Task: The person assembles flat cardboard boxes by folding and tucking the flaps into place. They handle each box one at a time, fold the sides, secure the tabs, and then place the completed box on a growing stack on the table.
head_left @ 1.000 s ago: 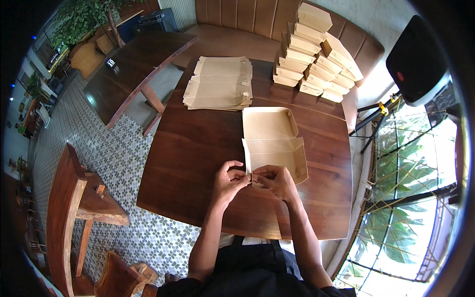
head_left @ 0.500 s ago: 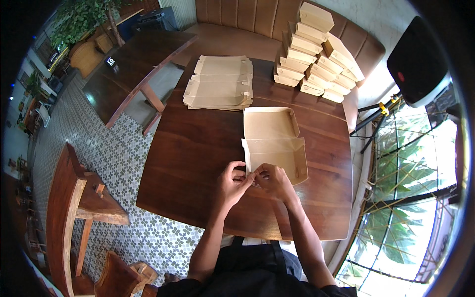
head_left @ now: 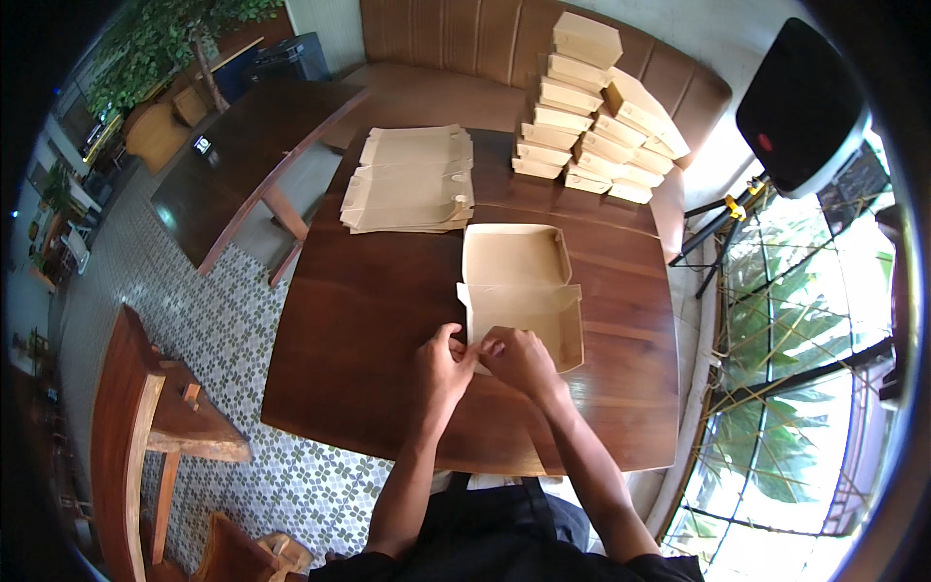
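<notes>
A brown cardboard box lies opened out on the wooden table, its lid folded back on the far side and its tray toward me. Several of its walls stand up. At the tray's near-left corner, my left hand pinches the cardboard from outside, with thumb and fingers closed. My right hand meets it there, fingers bent over the same corner and gripping the near wall. Both hands hide the corner flap and tab between them.
Flat unfolded box blanks are stacked on the table at the far left. Folded boxes rise in a tall pile at the far right, before a brown bench. A black speaker on a stand is to the right.
The whole view has shifted slightly, so things appear lower and further left. My hands stay at the box's near-left corner, with small finger movements; the box keeps its shape.
</notes>
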A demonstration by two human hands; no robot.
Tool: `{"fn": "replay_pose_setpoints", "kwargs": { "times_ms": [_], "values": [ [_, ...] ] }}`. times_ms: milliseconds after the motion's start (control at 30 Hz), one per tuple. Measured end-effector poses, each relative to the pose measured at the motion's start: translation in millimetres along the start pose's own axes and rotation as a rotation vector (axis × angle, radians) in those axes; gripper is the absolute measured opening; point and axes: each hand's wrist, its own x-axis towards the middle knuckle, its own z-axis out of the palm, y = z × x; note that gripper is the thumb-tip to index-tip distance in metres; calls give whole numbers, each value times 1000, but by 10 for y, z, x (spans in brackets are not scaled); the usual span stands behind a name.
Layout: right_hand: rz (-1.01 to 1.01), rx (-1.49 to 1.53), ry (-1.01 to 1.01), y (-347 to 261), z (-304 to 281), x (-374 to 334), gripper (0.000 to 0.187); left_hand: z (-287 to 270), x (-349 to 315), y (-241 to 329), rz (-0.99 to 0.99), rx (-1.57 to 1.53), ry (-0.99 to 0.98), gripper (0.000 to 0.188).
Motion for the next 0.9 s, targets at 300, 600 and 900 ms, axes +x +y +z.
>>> {"fn": "replay_pose_setpoints", "kwargs": {
  "times_ms": [300, 600, 900],
  "values": [
    [153, 105, 647, 542, -710, -292, 22, -92, 3, 263, 437, 269, 358, 19],
    [130, 115, 654, 797, -354, -190, 18, 1106, 1044, 1117, 187, 405, -356, 48],
    [258, 396, 729, 709, -302, -486, 22, 1340, 1259, 846, 129, 465, -447, 21]
  ]
}}
